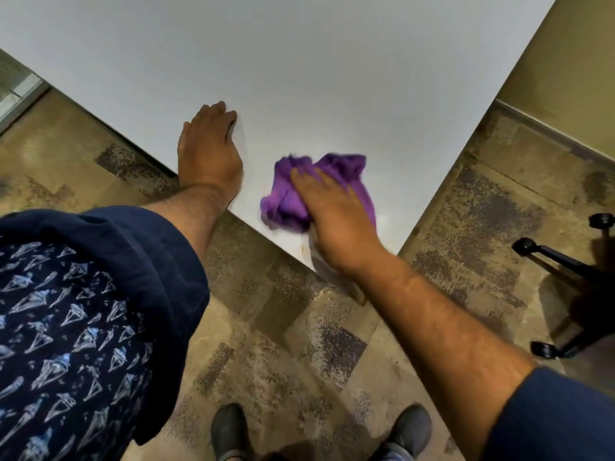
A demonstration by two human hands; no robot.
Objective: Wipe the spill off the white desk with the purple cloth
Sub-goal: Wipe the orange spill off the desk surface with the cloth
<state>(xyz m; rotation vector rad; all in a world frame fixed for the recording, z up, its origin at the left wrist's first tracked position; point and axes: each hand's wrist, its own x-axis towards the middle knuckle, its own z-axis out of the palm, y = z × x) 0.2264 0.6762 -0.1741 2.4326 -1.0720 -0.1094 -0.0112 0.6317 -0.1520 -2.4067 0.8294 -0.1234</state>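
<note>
A crumpled purple cloth (pixel 336 168) lies on the white desk (pixel 299 78) near its front corner. My right hand (pixel 336 214) presses flat on the cloth, fingers spread over it. A faint yellowish stain (pixel 304 249) shows on the desk edge just below the cloth. My left hand (pixel 209 148) rests palm down on the desk to the left of the cloth, near the desk's left edge, holding nothing. The cloth's edges look blurred.
The desk corner points toward me over a mottled brown carpet (pixel 283 327). A black wheeled chair base (pixel 565 281) stands at the right. My shoes (pixel 229 430) are at the bottom. A beige wall (pixel 572 61) runs along the right.
</note>
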